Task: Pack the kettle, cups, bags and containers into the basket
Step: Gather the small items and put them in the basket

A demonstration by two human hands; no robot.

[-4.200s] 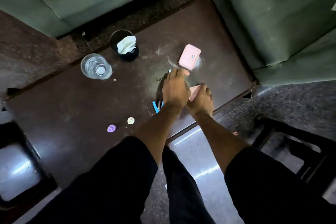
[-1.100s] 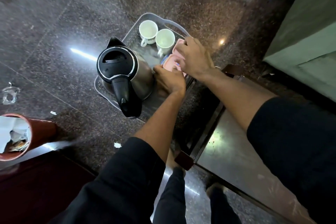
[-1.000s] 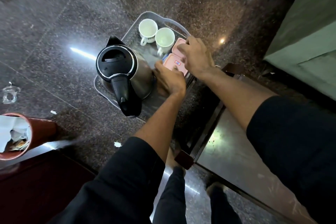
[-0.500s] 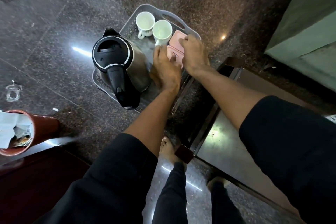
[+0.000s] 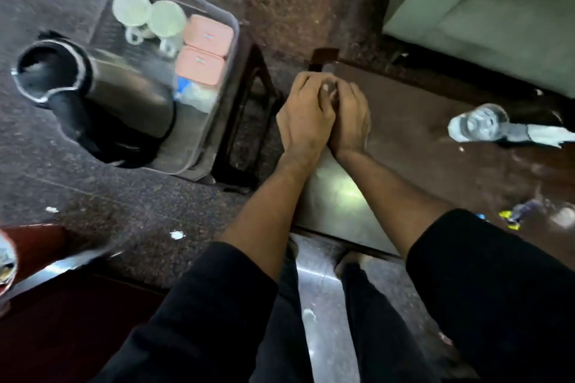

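A grey plastic basket (image 5: 231, 28) stands on the floor at the left. In it are a steel kettle (image 5: 124, 93) with a black lid and handle, two white cups (image 5: 130, 8) (image 5: 168, 19), two pink containers (image 5: 208, 36) (image 5: 199, 65) side by side, and blue and white bags (image 5: 193, 92) below them. My left hand (image 5: 303, 121) and my right hand (image 5: 351, 118) are pressed together over the near corner of the brown table (image 5: 435, 165), right of the basket. Their fingers are curled, and I see nothing in them.
A clear glass (image 5: 476, 124) and a dark cup with white tissue (image 5: 544, 130) stand on the table at the right. Small bits (image 5: 510, 218) lie near its front edge. A green sofa (image 5: 482, 9) is behind. A dark frame (image 5: 249, 121) separates basket and table.
Both hands have left the pink containers in the basket and moved right to the table corner. The view has swung right, blurring the scene.
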